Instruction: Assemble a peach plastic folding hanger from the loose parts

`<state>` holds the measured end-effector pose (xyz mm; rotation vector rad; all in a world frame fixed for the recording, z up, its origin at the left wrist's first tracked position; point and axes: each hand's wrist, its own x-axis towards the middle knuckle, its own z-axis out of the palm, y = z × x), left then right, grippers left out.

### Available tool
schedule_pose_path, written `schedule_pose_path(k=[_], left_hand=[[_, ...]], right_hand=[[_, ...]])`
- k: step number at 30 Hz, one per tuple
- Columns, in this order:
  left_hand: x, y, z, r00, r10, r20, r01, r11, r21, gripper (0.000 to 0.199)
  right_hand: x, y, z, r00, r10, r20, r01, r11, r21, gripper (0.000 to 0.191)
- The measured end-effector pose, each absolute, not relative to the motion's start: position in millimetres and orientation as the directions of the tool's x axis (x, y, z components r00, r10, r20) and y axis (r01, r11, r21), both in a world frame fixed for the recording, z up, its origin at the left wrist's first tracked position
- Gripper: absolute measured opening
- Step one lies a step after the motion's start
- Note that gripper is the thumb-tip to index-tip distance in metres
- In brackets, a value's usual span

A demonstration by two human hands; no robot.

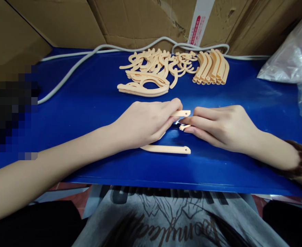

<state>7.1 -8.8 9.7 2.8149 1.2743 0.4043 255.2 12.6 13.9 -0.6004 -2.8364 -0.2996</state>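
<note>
left hand [149, 120]: gripping strip [183, 113], fingers curling shut
right hand [225, 125]: pinching small knobbed piece [183, 127]
strip: looking smooth, pale peach, showing end hole

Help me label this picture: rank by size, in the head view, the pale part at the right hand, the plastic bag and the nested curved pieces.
Plastic bag
Nested curved pieces, as a group
Pale part at the right hand

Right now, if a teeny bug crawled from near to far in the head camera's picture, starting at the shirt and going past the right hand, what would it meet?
Grey shirt → right hand → row of curved peach pieces → white cable → brown cardboard.
</note>
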Motion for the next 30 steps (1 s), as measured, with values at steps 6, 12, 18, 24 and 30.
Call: schedule_pose_path(k=[6, 12, 18, 24, 30], left_hand=[[5.8, -8.0, 7.3, 0.634, 0.729, 0.259, 0.728, -0.675, 0.118, 0.024], [6.0, -7.3, 10.9, 0.602, 0.761, 0.241, 0.759, -0.640, 0.125, 0.025], [5.9, -7.1, 9.2, 0.604, 0.760, 0.240, 0.756, -0.641, 0.129, 0.027], [5.6, -6.7, 9.2, 0.618, 0.758, 0.208, 0.748, -0.648, 0.143, 0.027], [5.8, -6.8, 9.3, 0.614, 0.765, 0.193, 0.753, -0.642, 0.145, 0.027]], right_hand=[[250.4, 10.2, 15.9, -0.898, 0.328, 0.294, 0.381, 0.914, 0.142, 0.051], [251.6, 13.1, 13.9, -0.887, 0.343, 0.310, 0.392, 0.913, 0.111, 0.047], [251.7, 15.2, 12.7, -0.889, 0.341, 0.305, 0.391, 0.913, 0.120, 0.043], [249.4, 15.0, 12.6, -0.896, 0.340, 0.286, 0.404, 0.892, 0.202, 0.039], [249.4, 14.2, 12.3, -0.885, 0.408, 0.224, 0.443, 0.885, 0.143, 0.046]])
